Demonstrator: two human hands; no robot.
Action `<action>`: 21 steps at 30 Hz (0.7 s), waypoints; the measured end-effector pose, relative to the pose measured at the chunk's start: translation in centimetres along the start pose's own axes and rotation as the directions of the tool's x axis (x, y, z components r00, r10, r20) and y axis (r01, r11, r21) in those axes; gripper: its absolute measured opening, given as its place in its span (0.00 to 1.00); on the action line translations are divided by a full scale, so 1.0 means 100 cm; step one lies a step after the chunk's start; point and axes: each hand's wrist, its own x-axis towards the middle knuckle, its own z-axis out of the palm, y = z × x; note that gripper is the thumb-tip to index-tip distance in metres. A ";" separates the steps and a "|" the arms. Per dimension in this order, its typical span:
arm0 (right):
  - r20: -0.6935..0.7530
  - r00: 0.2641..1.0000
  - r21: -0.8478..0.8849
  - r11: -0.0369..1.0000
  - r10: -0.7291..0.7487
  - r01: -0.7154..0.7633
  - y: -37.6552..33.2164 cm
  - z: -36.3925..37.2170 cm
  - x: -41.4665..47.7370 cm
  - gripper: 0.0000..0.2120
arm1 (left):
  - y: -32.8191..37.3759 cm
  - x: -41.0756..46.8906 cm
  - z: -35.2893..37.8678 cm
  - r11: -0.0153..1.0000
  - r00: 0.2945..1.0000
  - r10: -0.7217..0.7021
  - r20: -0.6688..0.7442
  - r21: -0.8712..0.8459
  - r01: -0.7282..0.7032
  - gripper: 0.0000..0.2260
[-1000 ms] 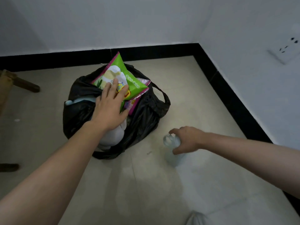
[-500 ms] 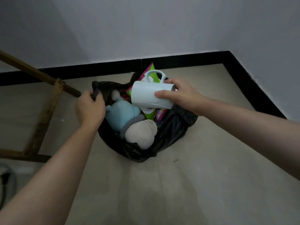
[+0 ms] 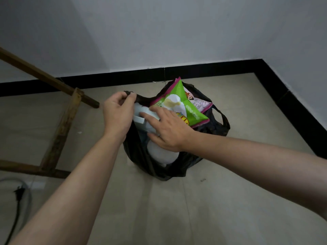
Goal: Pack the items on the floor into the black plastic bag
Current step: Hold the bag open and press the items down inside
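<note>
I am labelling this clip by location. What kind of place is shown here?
Probably a bare room corner indoors, perhaps a home or storeroom. Plain white walls meet a tiled floor along a black baseboard, with a wooden frame and a cable at left.

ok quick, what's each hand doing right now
Left hand: closed, pinching the black plastic bag by its rim.
Right hand: open, flat, pressing the white mug into the bag.

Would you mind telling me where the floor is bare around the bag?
Bare tile lies in front of the bag, and right of it up to the black skirting. The left is crowded by the wooden frame and cable.
</note>
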 end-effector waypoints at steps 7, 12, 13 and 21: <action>0.119 0.968 -0.196 0.961 0.219 -0.193 0.022 0.009 0.018 0.32 | -0.006 0.004 0.011 0.985 0.992 0.121 0.036 0.119 -0.125 0.08; 0.023 0.986 0.069 0.984 0.163 -0.164 0.035 -0.014 -0.006 0.32 | -0.021 0.014 0.029 0.896 0.955 0.248 0.164 0.335 -0.291 0.16; -0.029 0.983 0.138 0.975 0.181 -0.175 0.042 -0.019 -0.018 0.30 | -0.022 0.014 0.036 0.859 0.945 0.259 0.199 0.399 -0.320 0.18; 0.080 0.189 0.377 0.146 0.979 -0.915 0.130 -0.022 -0.087 0.34 | -0.022 -0.005 0.086 0.650 0.976 0.126 0.176 0.729 -0.215 0.43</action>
